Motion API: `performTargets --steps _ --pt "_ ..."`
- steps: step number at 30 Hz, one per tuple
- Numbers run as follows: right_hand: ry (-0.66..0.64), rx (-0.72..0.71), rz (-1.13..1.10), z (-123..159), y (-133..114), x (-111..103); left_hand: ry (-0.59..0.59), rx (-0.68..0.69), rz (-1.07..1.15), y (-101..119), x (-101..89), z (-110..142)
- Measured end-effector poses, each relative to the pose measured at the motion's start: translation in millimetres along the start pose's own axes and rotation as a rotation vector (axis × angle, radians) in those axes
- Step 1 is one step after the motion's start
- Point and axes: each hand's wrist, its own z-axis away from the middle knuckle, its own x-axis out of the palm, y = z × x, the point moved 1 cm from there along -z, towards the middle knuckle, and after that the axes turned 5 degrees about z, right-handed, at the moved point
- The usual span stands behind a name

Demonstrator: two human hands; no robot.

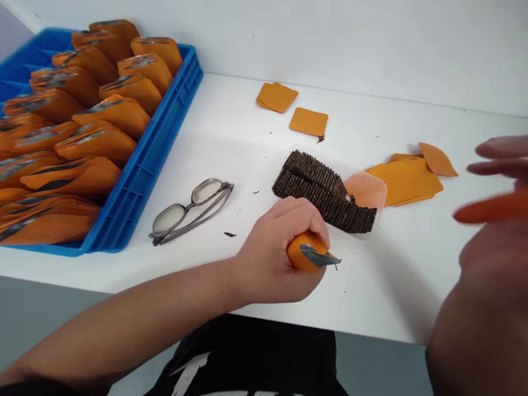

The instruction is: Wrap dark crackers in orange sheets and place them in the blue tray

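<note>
The left hand was clenched around an orange piece, curled into a rounded bundle with a dark grey, pointed end sticking out past the fingers. That fist was just on the person's side of the clear tray, overlapping its near edge in view; whether they touched could not be told. The right hand, blurred and cut off by the view's edge, was well to the right of the tray, with an orange pointed thing at its fingers; how firmly it was gripped could not be told.

Inside the tray, thin dark pieces stood packed on edge in rows. Against the tray's right end lay a pile of orange sheets, and beyond its far side lay more flat orange pieces. Left of the tray, folded eyeglasses rested on the white table, among small dark scraps. Farther left of the tray, a blue crate held many folded orange bundles with dark grey streaks.
</note>
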Motion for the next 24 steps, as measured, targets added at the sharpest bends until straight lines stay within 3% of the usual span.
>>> performTargets --steps 2,5,10,15,18,24 --pt "-0.032 0.024 0.147 -1.7 10.0 6.5 0.001 0.021 -0.002 2.0 0.1 -0.2" --pt "-0.26 0.055 0.297 3.7 16.6 27.6 -0.007 0.054 -0.018 6.5 0.2 0.6" --pt "-0.44 0.232 0.372 6.3 9.7 54.5 -0.068 0.094 -0.019 11.8 2.7 5.7" --pt "-0.557 0.481 0.252 -8.0 6.5 60.3 -0.131 0.14 -0.008 12.9 6.3 11.4" --pt "-0.61 0.533 0.22 -12.3 13.7 59.2 -0.147 0.14 -0.025 12.2 6.9 12.6" --pt "-0.58 0.578 0.236 -10.2 11.7 61.5 -0.149 0.138 -0.067 12.0 5.1 9.3"
